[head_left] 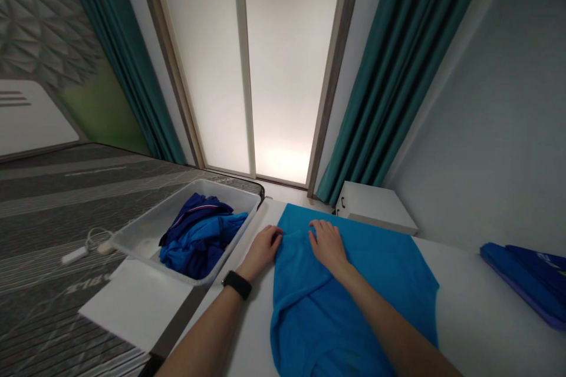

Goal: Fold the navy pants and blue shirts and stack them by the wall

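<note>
A bright blue T-shirt (384,259) is spread on the white table, its neckline partly visible at the bottom of the view. Its left side is folded inward, making a layered edge with creases. My left hand (264,249), with a black watch on the wrist, is at the shirt's left edge, fingers closed on the fabric there. Lying on top of the folded part is my right hand (329,244), fingers apart and palm down. My right forearm crosses over the shirt and hides some of it.
To the left, a clear plastic bin (145,212) holds crumpled blue clothes (203,241). Folded blue garments (526,277) lie on the table's (469,306) right side. A white cabinet (374,206) stands beyond the table, and a bed (44,200) with a power strip (75,255) is at left.
</note>
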`<action>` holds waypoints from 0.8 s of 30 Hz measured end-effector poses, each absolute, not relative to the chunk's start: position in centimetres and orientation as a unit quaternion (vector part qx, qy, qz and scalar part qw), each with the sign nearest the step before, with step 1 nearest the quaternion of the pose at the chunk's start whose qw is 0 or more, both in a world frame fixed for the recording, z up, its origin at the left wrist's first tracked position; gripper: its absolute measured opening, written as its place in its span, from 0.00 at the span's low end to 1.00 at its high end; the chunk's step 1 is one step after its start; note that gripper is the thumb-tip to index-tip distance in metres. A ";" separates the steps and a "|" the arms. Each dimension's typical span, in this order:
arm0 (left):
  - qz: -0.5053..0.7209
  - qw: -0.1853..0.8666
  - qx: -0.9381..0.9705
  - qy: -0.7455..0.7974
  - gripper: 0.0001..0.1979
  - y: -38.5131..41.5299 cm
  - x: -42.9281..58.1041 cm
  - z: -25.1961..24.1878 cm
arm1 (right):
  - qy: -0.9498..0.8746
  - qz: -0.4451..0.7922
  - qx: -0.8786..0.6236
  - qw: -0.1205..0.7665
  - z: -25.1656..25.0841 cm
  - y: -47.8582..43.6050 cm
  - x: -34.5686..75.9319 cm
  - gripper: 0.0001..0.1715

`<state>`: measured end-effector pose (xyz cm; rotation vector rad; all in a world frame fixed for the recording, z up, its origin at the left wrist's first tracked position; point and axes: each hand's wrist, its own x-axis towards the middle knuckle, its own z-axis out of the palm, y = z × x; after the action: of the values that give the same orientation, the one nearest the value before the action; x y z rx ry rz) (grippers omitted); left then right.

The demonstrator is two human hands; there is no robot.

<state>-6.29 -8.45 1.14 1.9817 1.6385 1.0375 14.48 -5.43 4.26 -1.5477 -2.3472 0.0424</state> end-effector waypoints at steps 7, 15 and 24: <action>0.359 0.183 0.702 0.587 0.10 -8.3 -6.3 1.1 | -0.864 0.079 -0.472 0.156 4.7 -11.5 18.9 0.18; 0.303 0.133 0.737 0.589 0.12 -8.6 -6.2 1.1 | -0.871 0.100 -0.460 0.141 2.7 -16.5 21.7 0.25; 0.316 0.126 0.748 0.570 0.13 -8.5 -6.5 1.0 | -0.791 0.059 -0.589 0.154 3.5 -11.3 22.9 0.15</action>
<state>-6.46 -8.47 1.01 2.1776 1.6610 0.9219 22.87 -11.32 3.48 -1.6890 -2.2662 0.1694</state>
